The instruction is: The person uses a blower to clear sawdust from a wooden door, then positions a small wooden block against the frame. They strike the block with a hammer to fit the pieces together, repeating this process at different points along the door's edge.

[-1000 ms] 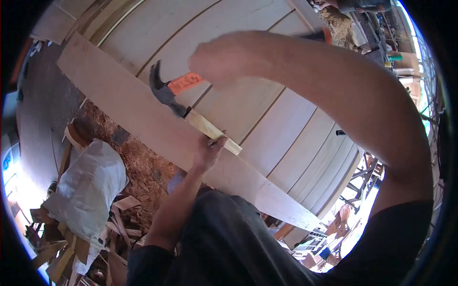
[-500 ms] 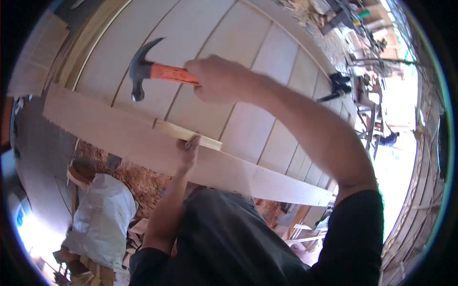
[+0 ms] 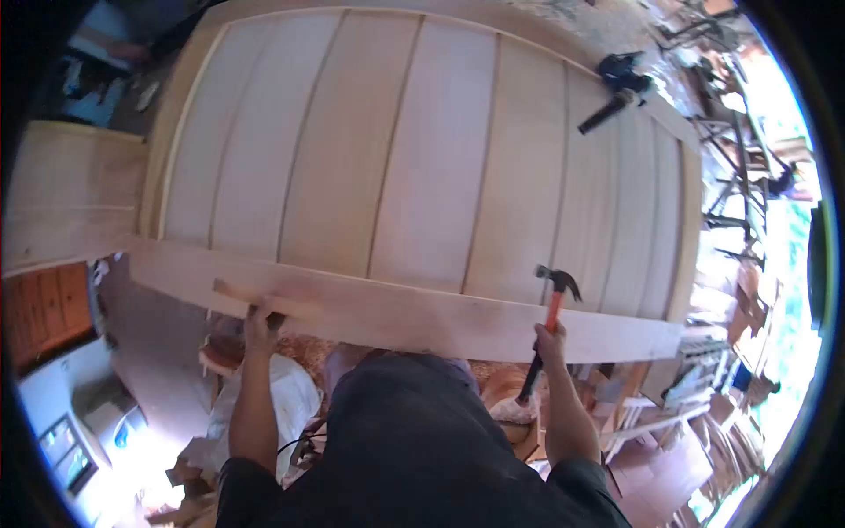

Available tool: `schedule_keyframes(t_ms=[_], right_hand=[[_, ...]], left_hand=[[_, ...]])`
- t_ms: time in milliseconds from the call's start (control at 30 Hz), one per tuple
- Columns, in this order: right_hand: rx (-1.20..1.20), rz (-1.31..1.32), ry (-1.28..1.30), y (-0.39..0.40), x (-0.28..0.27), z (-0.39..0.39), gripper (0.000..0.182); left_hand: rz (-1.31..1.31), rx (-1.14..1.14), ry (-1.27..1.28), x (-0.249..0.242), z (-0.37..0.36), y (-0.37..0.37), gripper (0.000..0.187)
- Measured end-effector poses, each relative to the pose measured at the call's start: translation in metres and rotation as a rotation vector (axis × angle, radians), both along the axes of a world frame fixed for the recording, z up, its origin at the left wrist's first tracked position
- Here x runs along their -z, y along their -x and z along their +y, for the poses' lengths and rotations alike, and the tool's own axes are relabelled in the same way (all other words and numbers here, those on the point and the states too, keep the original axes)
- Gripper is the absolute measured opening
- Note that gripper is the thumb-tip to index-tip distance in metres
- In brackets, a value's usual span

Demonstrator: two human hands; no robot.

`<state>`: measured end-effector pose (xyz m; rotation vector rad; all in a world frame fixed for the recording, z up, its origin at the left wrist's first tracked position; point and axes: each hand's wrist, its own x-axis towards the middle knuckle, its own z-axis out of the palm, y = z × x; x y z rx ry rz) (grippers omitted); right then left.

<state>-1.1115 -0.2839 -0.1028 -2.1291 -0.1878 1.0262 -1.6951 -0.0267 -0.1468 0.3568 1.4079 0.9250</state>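
My right hand (image 3: 551, 343) is closed round the handle of a claw hammer (image 3: 554, 308), its dark head up and its orange and black handle slanting down past the panel's front edge. My left hand (image 3: 260, 322) grips a short wood strip (image 3: 238, 293), slightly blurred, over the near rail at the left. Beneath both hands lies a large wooden panel (image 3: 431, 167) of several side-by-side boards set in a frame. The near rail (image 3: 422, 321) of that frame runs between my hands.
A black power tool (image 3: 620, 84) lies on the panel's far right corner. Another person's arm (image 3: 123, 46) shows at the top left. A white sack (image 3: 295, 392) stands below the left side, and wood pieces (image 3: 695, 414) are piled at the right.
The hammer has come down from above the panel to its near right edge. My left hand has lifted the strip and shifted left. My view has turned and drawn back.
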Motion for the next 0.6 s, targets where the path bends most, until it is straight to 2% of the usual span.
schedule_keyframes(t_ms=[67,100,267,367,433,467,500,567,600], right_hand=[[0.005,-0.022,-0.061,0.003,0.008,-0.008,0.016],[0.084,0.012,-0.048,0.002,0.018,-0.012,0.016],[-0.001,-0.006,0.026,-0.010,0.021,-0.003,0.024],[-0.047,-0.058,-0.021,-0.021,0.039,-0.012,0.021],[0.012,0.030,-0.050,-0.023,0.044,-0.012,0.020],[-0.033,-0.070,0.027,-0.011,0.025,0.001,0.016],[0.002,-0.051,0.077,-0.012,0.028,0.006,0.012],[0.037,-0.098,0.042,0.005,0.020,0.042,0.015],[-0.060,-0.127,0.029,0.016,0.013,0.065,0.016]], left_hand=[[-0.033,-0.029,-0.005,0.007,-0.002,0.008,0.031],[-0.049,-0.046,-0.018,0.008,-0.003,0.005,0.031],[0.025,-0.026,0.043,-0.012,0.000,-0.006,0.032],[0.008,-0.005,0.021,-0.015,0.000,-0.005,0.034],[-0.020,-0.051,-0.053,-0.017,0.012,0.005,0.033],[-0.043,-0.088,-0.104,-0.021,0.023,0.011,0.032],[-0.070,-0.125,-0.154,-0.024,0.035,0.016,0.030],[-0.042,-0.169,-0.216,-0.029,0.071,0.030,0.030],[-0.030,-0.186,-0.243,-0.029,0.089,0.038,0.030]])
